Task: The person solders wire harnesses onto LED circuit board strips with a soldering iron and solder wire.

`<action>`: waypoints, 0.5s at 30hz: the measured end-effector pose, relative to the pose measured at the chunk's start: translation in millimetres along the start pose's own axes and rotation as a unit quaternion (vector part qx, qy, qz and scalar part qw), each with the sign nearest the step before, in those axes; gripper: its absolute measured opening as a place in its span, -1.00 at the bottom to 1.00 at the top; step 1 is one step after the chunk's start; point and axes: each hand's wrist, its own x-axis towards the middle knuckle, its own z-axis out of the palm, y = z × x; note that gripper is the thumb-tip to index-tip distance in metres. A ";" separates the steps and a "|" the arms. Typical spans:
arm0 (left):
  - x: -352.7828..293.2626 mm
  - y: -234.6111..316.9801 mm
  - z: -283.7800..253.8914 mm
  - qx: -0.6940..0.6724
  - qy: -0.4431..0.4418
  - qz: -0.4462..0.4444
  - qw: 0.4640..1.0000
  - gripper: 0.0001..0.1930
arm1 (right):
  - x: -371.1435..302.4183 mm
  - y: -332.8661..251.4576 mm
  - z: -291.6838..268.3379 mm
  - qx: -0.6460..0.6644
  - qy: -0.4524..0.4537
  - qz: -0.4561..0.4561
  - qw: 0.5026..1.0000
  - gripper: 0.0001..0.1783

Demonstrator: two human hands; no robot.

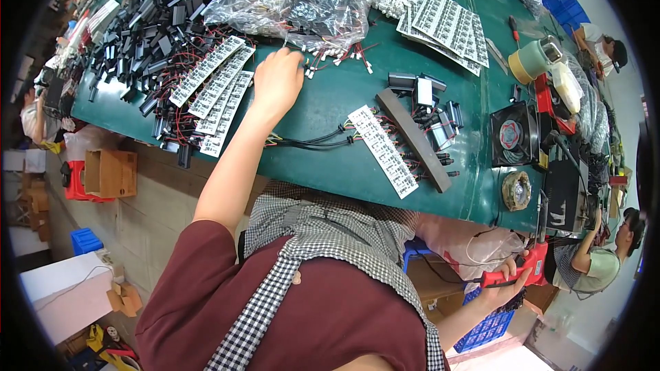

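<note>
Maroon shirt (337, 302) and checked apron (259, 306) come first; ahead, the left hand (280, 75) rests at loose wires (335, 51) beside a plastic bag (295, 3), its grip unclear. Well apart, the right hand (505, 287) wraps round a red soldering gun (526, 268). Between both hands lies a white circuit board (381, 151). Careless swinging might scorch the black box (565, 196) near the gun's tip

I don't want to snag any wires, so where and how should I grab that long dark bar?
Probably by the near end of the long dark bar, coming from the near edge of the table. It slants toward that edge, and its narrow width suits a pinch across it. Wires by the white circuit strip crowd its middle, so avoid reaching in there.
</note>
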 end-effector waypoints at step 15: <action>76.7 -8.8 17.6 0.068 0.210 0.084 0.972 -0.91 | -12.8 14.0 17.0 -0.063 0.030 -0.033 0.997 -0.55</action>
